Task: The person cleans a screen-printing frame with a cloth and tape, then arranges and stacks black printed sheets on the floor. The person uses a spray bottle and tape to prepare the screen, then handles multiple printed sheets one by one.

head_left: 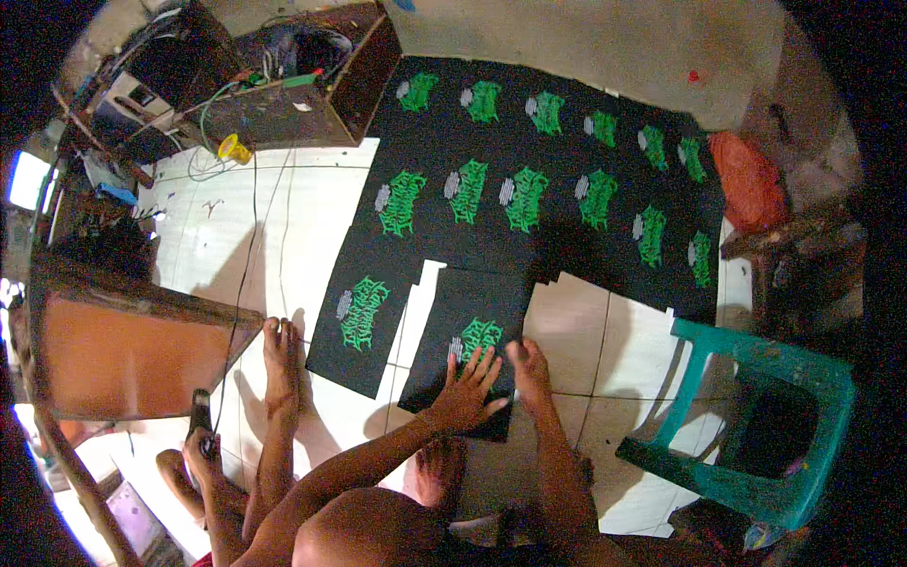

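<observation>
My left hand [468,389] lies flat with fingers spread on a black fabric panel [463,293], its fingertips over the lower part of a green jagged print [483,335]. Beside the panel's right edge is my right hand [532,380], its fingers curled and somewhat blurred; what they hold, if anything, is hidden. More black panels with green prints and small grey marks are laid out in rows beyond, among them a separate panel [359,321] to the left, across a white strip of floor.
At lower left, another person's hand [201,452] grips a black corded tool [200,411], near a bare foot [278,345]. A green plastic stool [765,364] stands right, an orange-red bundle [746,182] beyond it. A wooden box [364,76], yellow cup [233,149] and brown board [132,350] are leftward.
</observation>
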Demonstrator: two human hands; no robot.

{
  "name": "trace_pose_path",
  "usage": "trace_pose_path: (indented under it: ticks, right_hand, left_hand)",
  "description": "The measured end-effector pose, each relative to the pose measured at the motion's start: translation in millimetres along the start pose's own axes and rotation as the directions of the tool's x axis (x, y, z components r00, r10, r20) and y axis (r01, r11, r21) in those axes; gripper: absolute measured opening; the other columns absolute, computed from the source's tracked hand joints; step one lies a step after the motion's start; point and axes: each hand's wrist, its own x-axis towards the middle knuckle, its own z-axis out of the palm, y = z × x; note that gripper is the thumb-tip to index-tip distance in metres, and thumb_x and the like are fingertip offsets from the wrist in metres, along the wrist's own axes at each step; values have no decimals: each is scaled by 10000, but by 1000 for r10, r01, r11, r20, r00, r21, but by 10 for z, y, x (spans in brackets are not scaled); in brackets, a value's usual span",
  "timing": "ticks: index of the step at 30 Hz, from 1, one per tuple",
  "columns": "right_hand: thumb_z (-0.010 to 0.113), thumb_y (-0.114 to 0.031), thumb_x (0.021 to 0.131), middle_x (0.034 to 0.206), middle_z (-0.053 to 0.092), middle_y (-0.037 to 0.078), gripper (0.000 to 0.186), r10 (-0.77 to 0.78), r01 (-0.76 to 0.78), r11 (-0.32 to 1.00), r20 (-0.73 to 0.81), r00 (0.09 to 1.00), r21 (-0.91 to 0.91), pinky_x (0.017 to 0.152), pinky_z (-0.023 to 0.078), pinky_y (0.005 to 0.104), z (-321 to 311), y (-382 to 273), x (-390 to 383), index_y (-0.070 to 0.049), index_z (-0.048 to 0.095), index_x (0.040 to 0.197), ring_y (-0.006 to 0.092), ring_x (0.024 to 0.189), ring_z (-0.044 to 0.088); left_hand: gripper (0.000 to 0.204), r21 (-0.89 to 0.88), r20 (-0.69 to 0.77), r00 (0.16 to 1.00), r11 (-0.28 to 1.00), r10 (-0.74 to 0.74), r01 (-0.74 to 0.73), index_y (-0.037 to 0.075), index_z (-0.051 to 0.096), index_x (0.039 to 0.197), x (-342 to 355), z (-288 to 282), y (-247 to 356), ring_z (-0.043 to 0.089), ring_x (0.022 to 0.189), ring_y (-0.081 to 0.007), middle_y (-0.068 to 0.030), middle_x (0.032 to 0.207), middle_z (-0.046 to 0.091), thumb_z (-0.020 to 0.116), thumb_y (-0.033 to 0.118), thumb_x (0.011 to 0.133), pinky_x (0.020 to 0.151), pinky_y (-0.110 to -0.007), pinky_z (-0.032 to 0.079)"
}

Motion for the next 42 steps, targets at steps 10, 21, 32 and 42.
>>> trace_pose_path:
  ticks: [10, 21, 32, 42]
  right_hand:
    - [776, -125, 828, 967, 689, 43, 254, 183, -191, 981, -136, 974, -46, 775, 487, 295, -226, 116, -101, -20, 636, 1011, 119, 870, 612]
    - [690, -144, 893, 1078, 664, 74, 405, 12, -10, 1000, -94, 996, 28, 906, 473, 331, 322, -75, -387, 0, 553, 1246, 204, 975, 620]
    - [688, 36, 818, 1073, 680, 55, 385, 147, -149, 989, 197, 969, -6, 838, 504, 326, 128, 41, -9, -19, 586, 1185, 176, 896, 650]
    - [697, -58, 854, 1076, 662, 48, 393, 101, -122, 932, 79, 992, 342, 889, 473, 338, -39, -80, -65, -31, 577, 1227, 172, 965, 614]
  left_hand:
    - [644, 208, -428, 786, 798, -445, 565, 26, 320, 1493, -398, -497, -1072, 180, 1469, -381, -159, 1587, 238, 494, 347, 962, 1184, -539, 137]
    - [351, 97, -630, 720, 891, -290, 444, 44, 625, 1216, -263, -524, -589, 518, 1224, -315, -143, 1298, 599, 543, 242, 937, 1056, -583, 267]
    - [387, -208, -451, 799, 918, -397, 338, -39, 578, 1212, 169, -807, -984, 599, 1106, -391, -258, 1187, 620, 591, 195, 903, 953, -440, 487]
    - [437, 47, -527, 744, 860, -411, 509, 121, 498, 1409, 729, -922, -1713, 346, 1405, -342, -62, 1488, 455, 425, 303, 1018, 1150, -568, 203]
